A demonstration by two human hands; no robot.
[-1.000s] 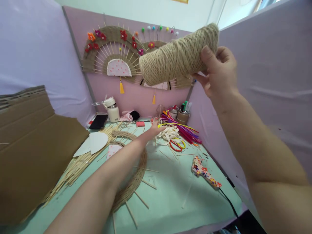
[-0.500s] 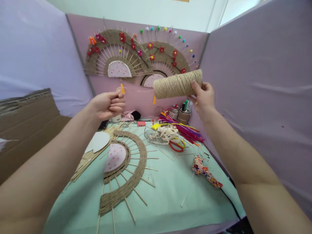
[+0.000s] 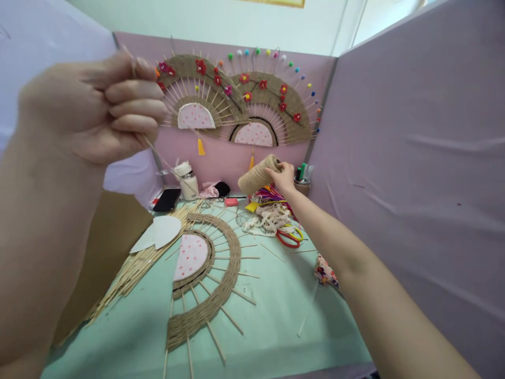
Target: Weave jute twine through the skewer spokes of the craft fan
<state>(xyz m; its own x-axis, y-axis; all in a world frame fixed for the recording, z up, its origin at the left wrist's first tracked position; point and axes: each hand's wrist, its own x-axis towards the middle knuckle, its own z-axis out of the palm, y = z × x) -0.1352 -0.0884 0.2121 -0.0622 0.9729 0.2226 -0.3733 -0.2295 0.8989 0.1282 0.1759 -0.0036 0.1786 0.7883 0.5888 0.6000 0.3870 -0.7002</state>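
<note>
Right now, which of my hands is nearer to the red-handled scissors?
Right. Your right hand holds the twine roll, above the red-handled scissors in the view; your left hand, gripping a strand, is raised far to their left.

The pale green table (image 3: 284, 300) carries a woven fan (image 3: 235, 252) (pink-spotted at its middle), thin sticks (image 3: 130, 276), a bottle (image 3: 189, 185) and a pink block (image 3: 231, 202).

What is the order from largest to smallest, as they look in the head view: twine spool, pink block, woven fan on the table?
1. Woven fan
2. Twine spool
3. Pink block
</note>
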